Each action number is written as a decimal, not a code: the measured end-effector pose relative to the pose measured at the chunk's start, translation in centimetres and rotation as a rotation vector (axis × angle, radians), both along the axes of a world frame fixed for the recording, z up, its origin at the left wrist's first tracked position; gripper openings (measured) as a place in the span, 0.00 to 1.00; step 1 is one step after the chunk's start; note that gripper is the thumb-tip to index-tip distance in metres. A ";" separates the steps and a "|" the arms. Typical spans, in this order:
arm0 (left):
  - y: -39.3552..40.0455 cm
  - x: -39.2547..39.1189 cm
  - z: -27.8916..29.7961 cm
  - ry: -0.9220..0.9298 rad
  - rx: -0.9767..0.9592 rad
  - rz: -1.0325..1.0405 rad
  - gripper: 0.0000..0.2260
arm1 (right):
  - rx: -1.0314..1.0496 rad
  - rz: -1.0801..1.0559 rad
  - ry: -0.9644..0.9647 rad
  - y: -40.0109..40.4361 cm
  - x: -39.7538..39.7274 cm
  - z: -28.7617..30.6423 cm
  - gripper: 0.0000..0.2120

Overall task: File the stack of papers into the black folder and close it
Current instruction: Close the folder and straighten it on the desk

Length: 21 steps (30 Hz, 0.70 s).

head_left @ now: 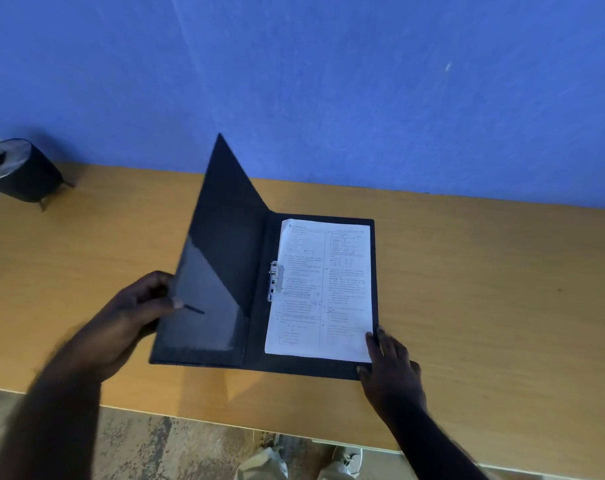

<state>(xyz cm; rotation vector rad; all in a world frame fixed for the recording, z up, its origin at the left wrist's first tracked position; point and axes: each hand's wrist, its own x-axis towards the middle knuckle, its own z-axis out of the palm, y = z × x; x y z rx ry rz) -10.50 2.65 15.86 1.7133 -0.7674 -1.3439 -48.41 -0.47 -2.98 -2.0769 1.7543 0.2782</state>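
Note:
The black folder [256, 334] lies on the wooden table, its left cover [221, 258] raised and tilted up off the surface. The stack of printed white papers [323, 292] rests on the folder's right half, held under a metal clip [275, 280] by the spine. My left hand [134, 317] grips the outer edge of the raised cover, thumb on its inner side. My right hand [391, 368] presses down on the folder's near right corner, fingertips touching the papers' bottom corner.
A dark round container [20, 171] on short legs stands at the table's far left by the blue wall [328, 81]. The wooden table [501, 289] ends in a near edge just below my hands, with the floor and my shoes beneath.

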 end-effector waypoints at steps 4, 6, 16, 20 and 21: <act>-2.2 -6.8 0.1 -0.071 -0.105 -0.188 0.11 | 0.002 0.040 0.017 -0.1 -0.2 -0.5 0.34; -3.1 -10.6 -1.1 -0.162 -0.122 -0.252 0.09 | 0.005 0.050 0.020 0.0 -0.5 -0.7 0.34; -6.0 -26.5 -10.9 -0.714 -0.192 -0.495 0.09 | 0.037 0.093 -0.048 -0.4 -2.2 -0.7 0.34; -6.6 -29.2 -14.0 -0.823 -0.127 -0.565 0.06 | 0.066 0.081 -0.151 -0.8 -3.8 -0.8 0.30; -6.8 -29.5 -14.5 -0.845 -0.110 -0.592 0.07 | 0.065 0.066 -0.177 -0.8 -4.2 -0.7 0.30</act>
